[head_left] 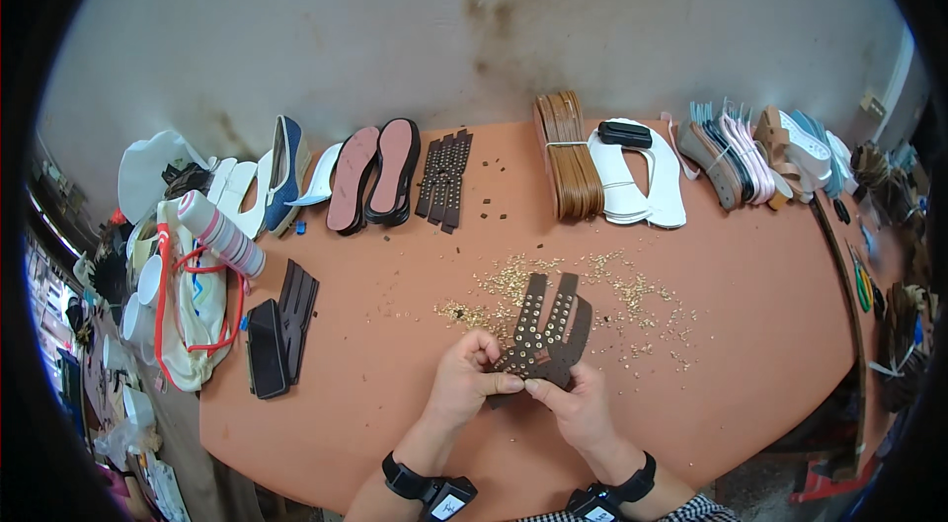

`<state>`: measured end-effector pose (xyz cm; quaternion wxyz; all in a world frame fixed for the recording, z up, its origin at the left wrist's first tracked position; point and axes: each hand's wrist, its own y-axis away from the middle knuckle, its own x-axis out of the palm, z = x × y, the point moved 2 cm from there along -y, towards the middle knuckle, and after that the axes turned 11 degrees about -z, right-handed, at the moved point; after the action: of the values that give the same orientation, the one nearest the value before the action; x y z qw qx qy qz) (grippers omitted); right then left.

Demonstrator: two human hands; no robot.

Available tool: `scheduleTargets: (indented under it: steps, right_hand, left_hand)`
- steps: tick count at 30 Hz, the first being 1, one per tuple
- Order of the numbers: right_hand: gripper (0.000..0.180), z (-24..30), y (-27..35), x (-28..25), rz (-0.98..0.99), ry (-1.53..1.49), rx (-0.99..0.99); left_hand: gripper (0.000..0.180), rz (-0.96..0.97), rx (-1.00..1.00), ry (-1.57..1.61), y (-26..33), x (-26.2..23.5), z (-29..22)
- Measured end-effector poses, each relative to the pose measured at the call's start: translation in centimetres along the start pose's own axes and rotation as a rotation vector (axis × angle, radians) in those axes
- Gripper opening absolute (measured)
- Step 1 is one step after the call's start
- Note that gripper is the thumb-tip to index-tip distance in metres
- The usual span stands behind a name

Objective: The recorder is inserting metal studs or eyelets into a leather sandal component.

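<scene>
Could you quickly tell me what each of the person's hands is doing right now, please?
Left hand: closed, pinching the lower end of the studded brown sandal strap.
Right hand: closed on the same strap from below.

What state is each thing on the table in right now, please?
Studded strap: held up by both hands, partly studded.
Left hand: pinching the strap's lower edge.
Right hand: gripping the strap from below.
Gold studs: scattered loose on the table.
Brown strips: bundled with a band.
Pink soles: lying side by side.
Dark straps: lying flat, studded.
</scene>
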<state>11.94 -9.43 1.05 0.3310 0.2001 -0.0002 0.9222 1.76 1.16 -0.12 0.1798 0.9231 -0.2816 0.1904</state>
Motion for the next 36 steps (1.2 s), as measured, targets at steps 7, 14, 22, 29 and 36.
scheduleTargets:
  steps: [7,14,22,29,36]
  right_hand:
    - [0.016,-1.6,-1.2,-0.8,-0.032,-0.147,0.139]
    - [0.016,-1.3,-1.4,-0.4,0.023,-0.464,0.333]
    - [0.020,-1.4,-1.0,-0.7,-0.035,-0.322,0.336]
    - [0.023,-1.0,-1.0,-0.6,0.014,-0.343,0.353]
    - [0.022,-1.1,-1.3,-0.5,-0.004,-0.521,0.519]
  left_hand:
    - [0.039,0.010,-0.004,0.015,-0.7,0.1,0.3]
    - [0.046,0.151,-0.084,0.104,-0.6,0.2,0.2]
    - [0.043,0.127,-0.053,0.064,-0.9,-0.5,0.9]
    - [0.038,0.253,-0.154,0.218,-1.2,-0.1,0.5]
    - [0.036,0.241,-0.188,0.292,-1.4,-0.2,1.2]
